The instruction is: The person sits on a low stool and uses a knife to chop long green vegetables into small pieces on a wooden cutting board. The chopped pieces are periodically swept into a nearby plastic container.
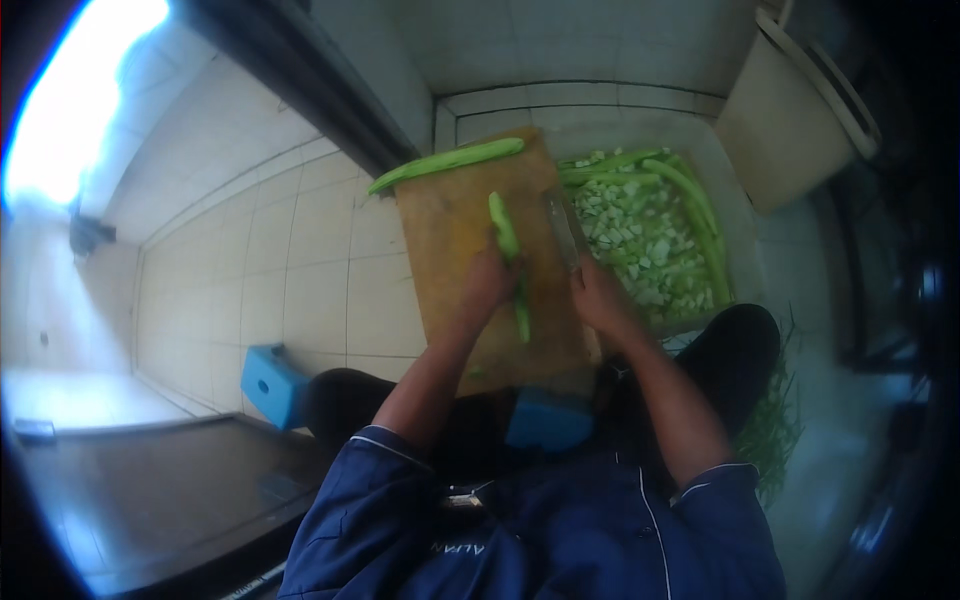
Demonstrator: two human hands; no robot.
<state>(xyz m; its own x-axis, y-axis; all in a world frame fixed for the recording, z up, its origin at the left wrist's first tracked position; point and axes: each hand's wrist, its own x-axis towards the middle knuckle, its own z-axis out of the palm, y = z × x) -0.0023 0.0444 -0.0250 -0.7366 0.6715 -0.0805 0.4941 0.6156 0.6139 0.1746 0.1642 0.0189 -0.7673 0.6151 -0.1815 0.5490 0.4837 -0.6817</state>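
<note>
My left hand (490, 280) is closed round a green gourd piece (504, 225) on a brown cutting board (440, 245). A slimmer green strip (523, 315) lies below that hand; whether it belongs to the same gourd I cannot tell. My right hand (597, 292) grips a knife (563, 230) at the board's right side, its blade pointing away from me. One long green gourd (450, 162) rests across the far end of the board, overhanging its left edge. Near the front lies a small green scrap (476, 372).
Right of the board, a pale tub (738, 250) holds cut pieces (640, 240) and long green gourds (700, 205). A beige bin (790, 120) stands behind it. Blue stools (272, 385) are at the left and under the board. Thin green stalks (775, 430) lie at right.
</note>
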